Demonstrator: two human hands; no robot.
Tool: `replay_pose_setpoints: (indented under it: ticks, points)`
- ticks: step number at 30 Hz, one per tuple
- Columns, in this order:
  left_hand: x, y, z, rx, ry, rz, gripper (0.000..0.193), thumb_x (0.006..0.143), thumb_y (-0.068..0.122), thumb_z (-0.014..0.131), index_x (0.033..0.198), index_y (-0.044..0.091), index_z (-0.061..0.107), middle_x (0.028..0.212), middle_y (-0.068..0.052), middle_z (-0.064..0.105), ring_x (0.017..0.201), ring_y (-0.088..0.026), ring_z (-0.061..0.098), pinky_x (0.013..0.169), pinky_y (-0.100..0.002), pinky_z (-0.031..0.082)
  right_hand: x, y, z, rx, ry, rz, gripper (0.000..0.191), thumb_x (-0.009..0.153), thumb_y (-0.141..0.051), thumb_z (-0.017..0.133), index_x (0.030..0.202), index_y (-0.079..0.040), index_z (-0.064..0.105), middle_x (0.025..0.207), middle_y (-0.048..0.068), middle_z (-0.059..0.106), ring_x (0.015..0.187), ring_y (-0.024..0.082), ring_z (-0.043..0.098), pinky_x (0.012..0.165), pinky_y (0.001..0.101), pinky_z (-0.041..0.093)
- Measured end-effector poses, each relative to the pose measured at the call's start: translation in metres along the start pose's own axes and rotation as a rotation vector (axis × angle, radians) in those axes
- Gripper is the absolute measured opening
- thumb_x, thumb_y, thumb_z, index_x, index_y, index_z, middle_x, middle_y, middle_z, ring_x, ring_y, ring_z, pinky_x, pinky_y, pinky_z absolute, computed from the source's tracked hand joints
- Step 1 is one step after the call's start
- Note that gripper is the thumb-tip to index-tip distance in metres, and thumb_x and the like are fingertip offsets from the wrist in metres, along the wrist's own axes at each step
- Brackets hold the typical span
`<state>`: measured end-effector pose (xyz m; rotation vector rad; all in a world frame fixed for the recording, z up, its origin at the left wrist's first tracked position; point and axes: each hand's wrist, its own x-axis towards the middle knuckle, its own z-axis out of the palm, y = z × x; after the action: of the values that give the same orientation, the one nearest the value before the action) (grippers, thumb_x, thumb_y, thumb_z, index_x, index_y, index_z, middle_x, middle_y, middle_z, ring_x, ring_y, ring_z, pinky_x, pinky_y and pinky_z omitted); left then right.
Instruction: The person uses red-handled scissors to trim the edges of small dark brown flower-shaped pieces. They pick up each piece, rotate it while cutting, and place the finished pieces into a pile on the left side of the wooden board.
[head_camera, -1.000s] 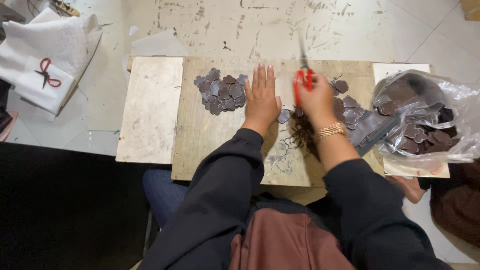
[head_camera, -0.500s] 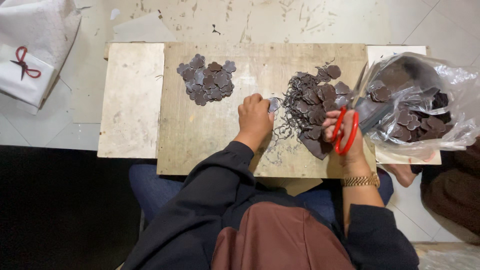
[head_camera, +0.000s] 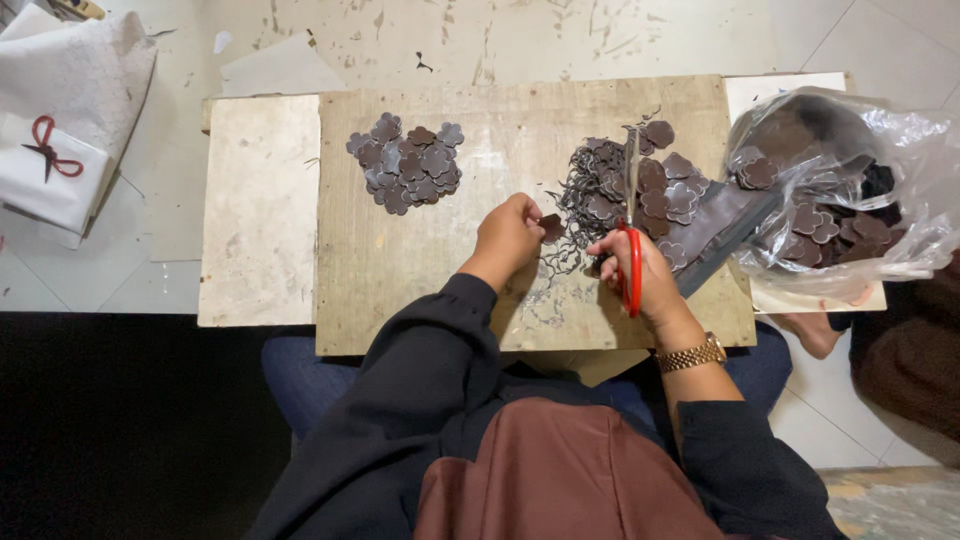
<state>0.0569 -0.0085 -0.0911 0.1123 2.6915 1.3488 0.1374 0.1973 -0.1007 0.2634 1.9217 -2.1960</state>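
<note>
My left hand (head_camera: 510, 237) pinches a small brown flower-shaped piece (head_camera: 550, 226) over the wooden board (head_camera: 400, 270). My right hand (head_camera: 640, 270) grips red-handled scissors (head_camera: 631, 235), blades pointing away from me over a heap of brown flower pieces and thin cut scraps (head_camera: 640, 190). A neat pile of cut brown flower shapes (head_camera: 405, 160) lies on the board's far left. A gold watch sits on my right wrist.
A clear plastic bag (head_camera: 850, 190) with more brown flower pieces lies at the right. A pale board (head_camera: 255, 210) adjoins the wooden one on the left. White cloth with a red cord (head_camera: 60, 150) lies on the tiled floor, far left.
My left hand has left the flat board and picked up a brown piece. My right hand brought the scissors down from the far side to the scrap heap beside it.
</note>
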Motion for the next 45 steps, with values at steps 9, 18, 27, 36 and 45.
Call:
replay_pose_setpoints:
  ticks: [9, 18, 27, 36, 45]
  points:
    - [-0.011, 0.023, -0.050, -0.690, -0.233, -0.083, 0.018, 0.089, 0.010, 0.073, 0.105, 0.002, 0.069, 0.087, -0.003, 0.073, 0.076, -0.008, 0.066, 0.065, -0.024, 0.052, -0.001, -0.043, 0.028, 0.067, 0.097, -0.221, 0.023, 0.096, -0.014, 0.072, 0.101, -0.008, 0.050, 0.106, 0.005, 0.072, 0.073, 0.005, 0.057, 0.061, 0.0210, 0.048]
    - [-0.058, 0.080, -0.103, -0.943, -0.134, 0.170, 0.025, 0.094, 0.007, 0.071, 0.117, 0.000, 0.064, 0.100, -0.004, 0.071, 0.089, -0.008, 0.067, 0.079, -0.023, 0.055, -0.023, -0.111, 0.076, 0.208, 0.083, -0.296, 0.026, 0.090, 0.002, 0.073, 0.104, -0.009, 0.055, 0.102, 0.002, 0.068, 0.076, 0.004, 0.057, 0.065, 0.0186, 0.046]
    - [-0.084, 0.080, -0.112, -1.085, -0.171, 0.003, 0.020, 0.096, 0.008, 0.068, 0.112, -0.001, 0.061, 0.097, -0.008, 0.072, 0.085, -0.013, 0.073, 0.071, -0.026, 0.056, -0.038, -0.143, 0.095, 0.186, 0.059, -0.294, 0.017, 0.095, -0.002, 0.071, 0.104, -0.006, 0.058, 0.088, 0.003, 0.066, 0.067, 0.006, 0.054, 0.058, 0.0214, 0.043]
    - [-0.101, 0.094, -0.118, -1.063, -0.137, -0.014, 0.010, 0.099, 0.012, 0.063, 0.104, 0.002, 0.064, 0.091, -0.005, 0.071, 0.075, -0.010, 0.069, 0.061, -0.022, 0.050, -0.056, -0.159, 0.100, 0.079, 0.034, -0.280, 0.020, 0.094, -0.005, 0.073, 0.105, -0.007, 0.055, 0.086, 0.001, 0.064, 0.068, 0.006, 0.053, 0.059, 0.0227, 0.043]
    - [-0.103, 0.094, -0.120, -1.092, -0.100, 0.094, 0.008, 0.098, 0.002, 0.067, 0.104, 0.000, 0.063, 0.093, -0.007, 0.070, 0.080, -0.010, 0.067, 0.071, -0.025, 0.054, -0.072, -0.152, 0.100, -0.028, 0.031, -0.360, 0.019, 0.099, -0.017, 0.068, 0.108, -0.006, 0.055, 0.093, 0.002, 0.064, 0.073, 0.007, 0.055, 0.065, 0.0233, 0.047]
